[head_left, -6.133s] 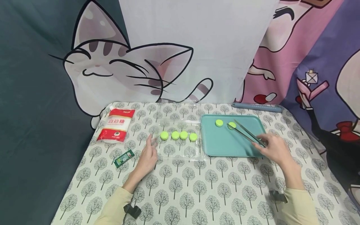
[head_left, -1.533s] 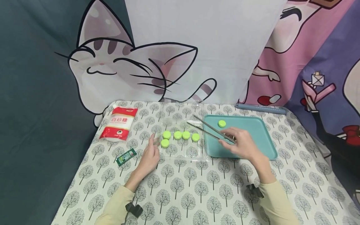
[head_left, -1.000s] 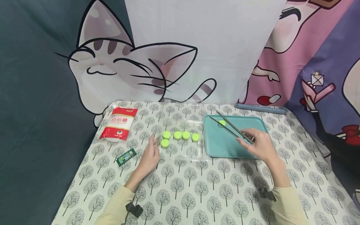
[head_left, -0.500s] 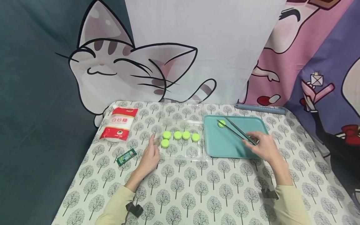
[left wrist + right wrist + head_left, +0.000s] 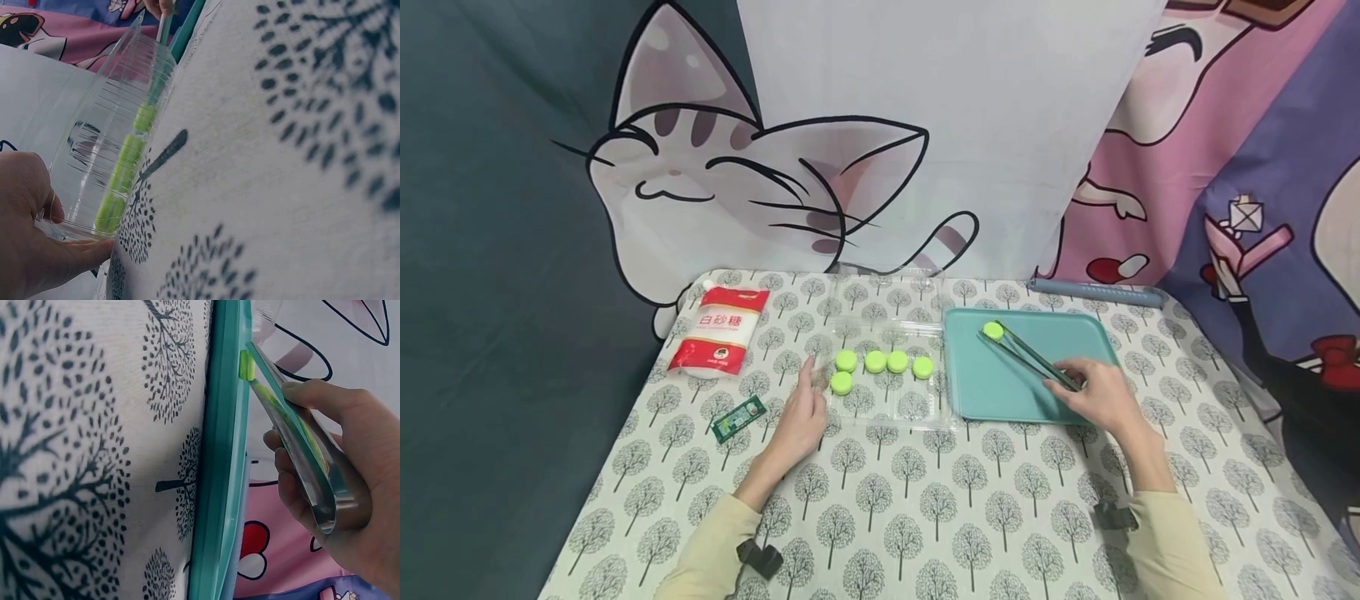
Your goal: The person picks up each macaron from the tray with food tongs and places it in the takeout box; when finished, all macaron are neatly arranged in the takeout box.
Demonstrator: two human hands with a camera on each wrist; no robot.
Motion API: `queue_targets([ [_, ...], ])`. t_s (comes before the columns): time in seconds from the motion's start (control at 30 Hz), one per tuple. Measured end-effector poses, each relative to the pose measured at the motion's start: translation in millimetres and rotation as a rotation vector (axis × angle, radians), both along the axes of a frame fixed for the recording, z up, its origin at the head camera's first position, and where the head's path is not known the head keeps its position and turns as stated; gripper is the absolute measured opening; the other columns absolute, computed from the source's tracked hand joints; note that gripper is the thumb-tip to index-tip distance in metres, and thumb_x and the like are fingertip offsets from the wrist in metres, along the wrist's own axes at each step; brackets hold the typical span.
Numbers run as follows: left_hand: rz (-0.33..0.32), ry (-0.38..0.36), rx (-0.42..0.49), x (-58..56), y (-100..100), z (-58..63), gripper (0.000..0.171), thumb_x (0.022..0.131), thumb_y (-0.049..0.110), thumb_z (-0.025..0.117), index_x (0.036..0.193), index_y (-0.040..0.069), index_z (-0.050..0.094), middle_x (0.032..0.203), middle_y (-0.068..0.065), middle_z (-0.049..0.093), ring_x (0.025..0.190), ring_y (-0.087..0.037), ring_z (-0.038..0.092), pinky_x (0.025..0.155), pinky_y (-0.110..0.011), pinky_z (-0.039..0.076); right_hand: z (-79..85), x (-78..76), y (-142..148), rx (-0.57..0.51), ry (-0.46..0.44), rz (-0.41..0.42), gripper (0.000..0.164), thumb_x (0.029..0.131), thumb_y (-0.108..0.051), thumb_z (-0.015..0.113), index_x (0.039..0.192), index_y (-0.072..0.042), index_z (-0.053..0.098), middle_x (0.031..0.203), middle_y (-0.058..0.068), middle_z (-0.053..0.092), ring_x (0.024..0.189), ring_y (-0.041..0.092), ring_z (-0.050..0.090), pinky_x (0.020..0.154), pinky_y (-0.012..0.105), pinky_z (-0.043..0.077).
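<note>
My right hand (image 5: 1102, 395) grips metal tongs (image 5: 1028, 357) over the teal tray (image 5: 1030, 392). The tong tips stand on both sides of a bright green macaron (image 5: 993, 331) at the tray's back left; in the right wrist view they reach the macaron (image 5: 247, 365), but I cannot tell how firmly they press. To the left lies an opened clear plastic box (image 5: 880, 417) with several green macarons (image 5: 876, 361) in it. My left hand (image 5: 801, 421) holds the box's left edge, its thumb and fingers on either side of the wall in the left wrist view.
A red and white bag of sugar (image 5: 718, 331) lies at the back left, with a small green packet (image 5: 738, 418) in front of it. Behind the tray a blue-grey bar (image 5: 1096, 292) lies along the table's back edge. The box's lid (image 5: 891, 292) leans back behind it.
One macaron has gone from the tray into the box's front left. My right hand has carried the tongs back over the tray, and their tips have closed in around the macaron there.
</note>
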State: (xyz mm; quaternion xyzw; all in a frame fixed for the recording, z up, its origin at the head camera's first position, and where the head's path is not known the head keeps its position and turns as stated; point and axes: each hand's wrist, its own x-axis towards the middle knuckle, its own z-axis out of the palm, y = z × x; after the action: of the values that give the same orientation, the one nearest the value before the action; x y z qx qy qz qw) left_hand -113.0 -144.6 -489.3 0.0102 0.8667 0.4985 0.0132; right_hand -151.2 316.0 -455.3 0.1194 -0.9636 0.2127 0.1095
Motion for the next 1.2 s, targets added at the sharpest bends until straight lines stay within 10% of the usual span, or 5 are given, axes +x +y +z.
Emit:
queue_targets([
  [1.2, -0.013, -0.028, 0.017, 0.3, 0, 1.6, 0.066, 0.105, 0.008, 0.037, 0.163, 0.006, 0.006, 0.156, -0.028, 0.04, 0.143, -0.043, 0.043, 0.124, -0.055, 0.028, 35.0, 10.0, -26, -0.063, 0.189, 0.132, 0.031, 0.08, -0.015, 0.082, 0.107, -0.001, 0.075, 0.091, 0.013, 0.076, 0.065, 0.016, 0.062, 0.056, 0.024, 0.051],
])
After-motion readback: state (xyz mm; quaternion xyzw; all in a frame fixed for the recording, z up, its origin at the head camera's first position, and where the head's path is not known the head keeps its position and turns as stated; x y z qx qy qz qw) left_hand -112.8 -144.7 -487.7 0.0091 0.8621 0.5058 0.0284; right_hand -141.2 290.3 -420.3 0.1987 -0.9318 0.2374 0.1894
